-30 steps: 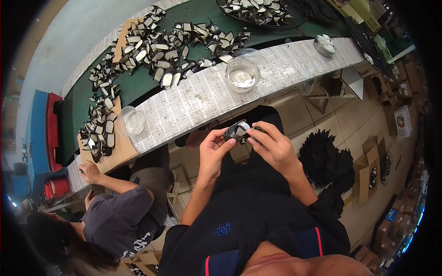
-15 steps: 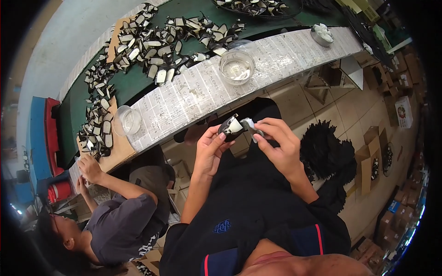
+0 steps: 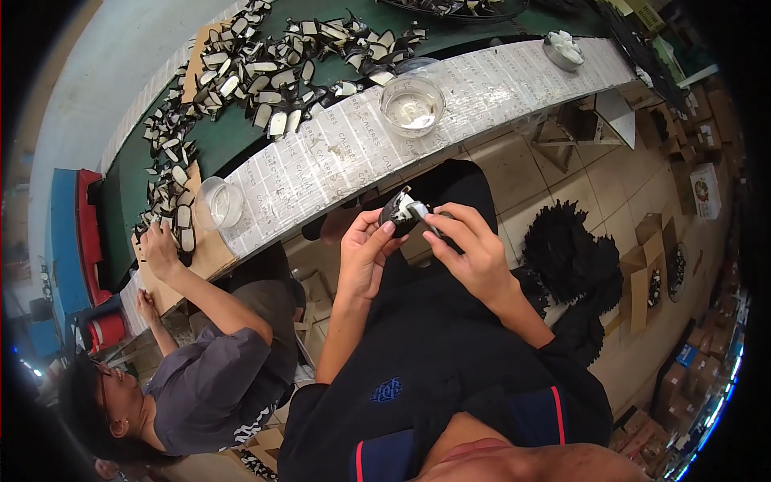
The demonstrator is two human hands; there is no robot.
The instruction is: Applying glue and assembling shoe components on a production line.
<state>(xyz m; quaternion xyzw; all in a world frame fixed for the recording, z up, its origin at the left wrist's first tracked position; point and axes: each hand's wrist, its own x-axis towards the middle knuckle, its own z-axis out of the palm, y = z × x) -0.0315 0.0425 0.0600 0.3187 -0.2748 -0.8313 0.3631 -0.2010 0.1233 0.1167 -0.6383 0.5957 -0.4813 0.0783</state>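
Note:
My left hand point(image 3: 364, 255) grips a small black curved piece point(image 3: 391, 212) with a pale cream face, thumb and fingers round its sides, above my lap. Between the fingers of my right hand point(image 3: 475, 251) is a whitish wad point(image 3: 418, 210), which meets the pale side of the piece. Something dark lies under the wad, mostly hidden by my fingers. Many similar black pieces with cream faces point(image 3: 279, 123) lie in loose heaps across the green table point(image 3: 128, 181). A clear round bowl point(image 3: 387, 100) stands on the covered table edge in front of my hands.
Another clear bowl point(image 3: 210, 210) sits farther left along the edge. A round dish point(image 3: 564, 63) of white wads stands at the far right. On the left a co-worker's hand point(image 3: 161, 251) reaches among the pieces. Black fringed material point(image 3: 570, 257) and an open carton point(image 3: 640, 289) lie right.
My right hand has moved left, bringing the wad against the black piece. The piece has tilted and risen slightly. The co-worker's hand has moved up toward the pieces.

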